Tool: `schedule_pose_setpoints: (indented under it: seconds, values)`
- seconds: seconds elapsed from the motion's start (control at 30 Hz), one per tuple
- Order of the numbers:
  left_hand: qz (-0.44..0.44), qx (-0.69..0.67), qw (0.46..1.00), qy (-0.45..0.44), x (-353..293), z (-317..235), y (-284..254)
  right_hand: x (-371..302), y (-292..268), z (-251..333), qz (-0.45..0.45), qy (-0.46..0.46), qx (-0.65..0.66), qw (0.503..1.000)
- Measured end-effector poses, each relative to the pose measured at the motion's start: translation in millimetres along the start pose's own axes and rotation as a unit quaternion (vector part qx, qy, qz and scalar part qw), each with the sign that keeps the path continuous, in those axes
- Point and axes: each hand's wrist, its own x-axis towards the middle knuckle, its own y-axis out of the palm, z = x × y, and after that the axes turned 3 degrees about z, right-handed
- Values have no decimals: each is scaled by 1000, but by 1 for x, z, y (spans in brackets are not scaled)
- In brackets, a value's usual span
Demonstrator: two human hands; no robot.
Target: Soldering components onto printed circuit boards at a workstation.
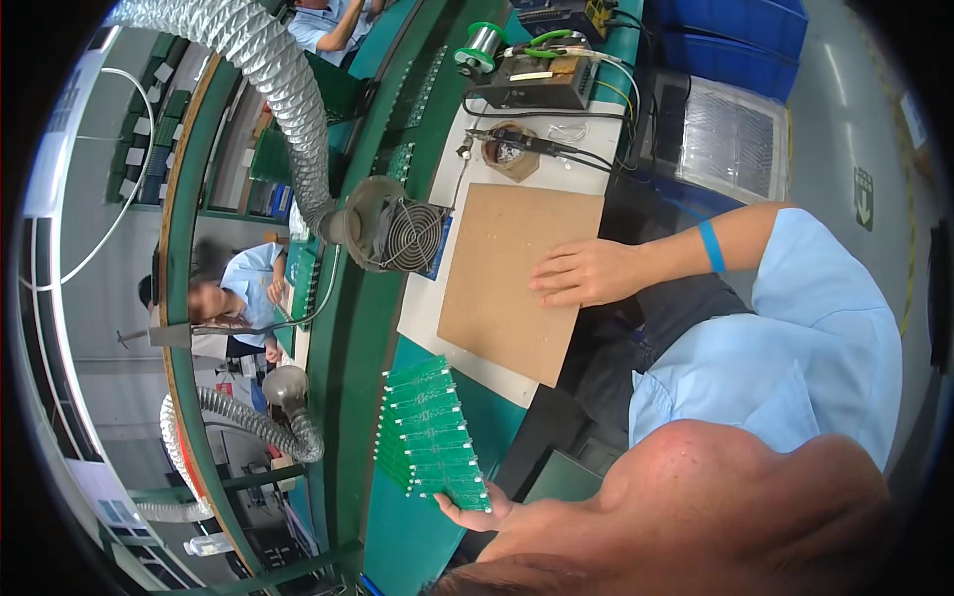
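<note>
My left hand (pixel 487 510), at the bottom of the picture, grips the lower end of a green circuit board panel (pixel 434 422) by its edge. The panel is tilted up and divided into several strips with small white parts at their ends. Behind it more green board (pixel 391 459) shows; whether it is separate or held too, I cannot tell. My right hand (pixel 586 273), below a blue wristband (pixel 712 246), lies palm down on a brown cardboard sheet (pixel 507 288), fingers stretched out and holding nothing. The cardboard rests on a white sheet (pixel 422 313) over the green bench.
A fume extractor fan (pixel 409 236) on a silver hose (pixel 283 89) stands beside the cardboard. A soldering iron (pixel 542 144), a tip-cleaner bowl (pixel 510 154), a soldering station (pixel 542 79) and a solder spool (pixel 484 45) sit at the top. A co-worker (pixel 248 283) sits across the bench.
</note>
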Motion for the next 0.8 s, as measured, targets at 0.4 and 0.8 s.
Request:
schedule_pose_setpoints:
  seconds: [0.4, 0.8]
  values:
    - [-110, 5, 992, 62, -5, -26, -52, 5, -13, 0, 22, 39, 117, 992]
    - [-142, 1, 989, 44, -12, -28, -75, 20, -49, 0, -26, 146, 109, 983]
